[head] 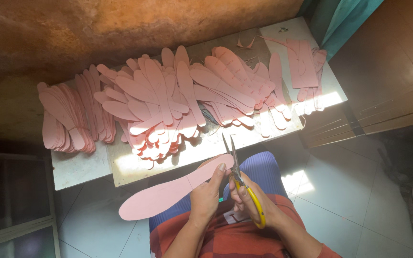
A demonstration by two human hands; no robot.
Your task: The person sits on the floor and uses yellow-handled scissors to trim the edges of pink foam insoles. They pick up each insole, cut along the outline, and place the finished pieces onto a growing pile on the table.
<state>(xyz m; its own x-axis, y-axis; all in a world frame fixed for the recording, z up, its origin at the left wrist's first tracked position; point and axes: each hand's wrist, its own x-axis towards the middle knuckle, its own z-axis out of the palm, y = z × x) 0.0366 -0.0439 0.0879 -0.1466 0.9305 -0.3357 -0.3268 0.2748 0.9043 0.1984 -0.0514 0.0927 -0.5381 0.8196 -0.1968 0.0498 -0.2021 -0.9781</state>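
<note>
Head view, looking down over the person's lap.

Left hand [205, 196]: clamped on a long pink insole-shaped cutout [173, 190], thumb on top near its right end, fingers beneath. The cutout extends down and to the left from the hand, over the lap and the pale tiled floor [331, 210], roughly level, its rounded end free in the air.

Right hand [249, 200]: closed through the yellow handles of a pair of scissors [239, 174]. Blades point away from the body, slightly parted, standing at the right end of the cutout just beside the left thumb. Whether the blades touch the pink material cannot be told.

Both hands sit close together, near the body, above blue ribbed fabric and a red checked garment.

Far side: a low pale table [80, 167] against a rough brown wall. It carries many pink cutouts of the same shape, in overlapping fans: a tight stack at far left [65, 119], a large heap in the middle [161, 102], another fan right of centre [235, 83]. A pink sheet with cut-out outlines [302, 62] lies at the far right corner. Sunlight falls across the near edge of the table.

Right: a brown wooden panel [393, 71].
</note>
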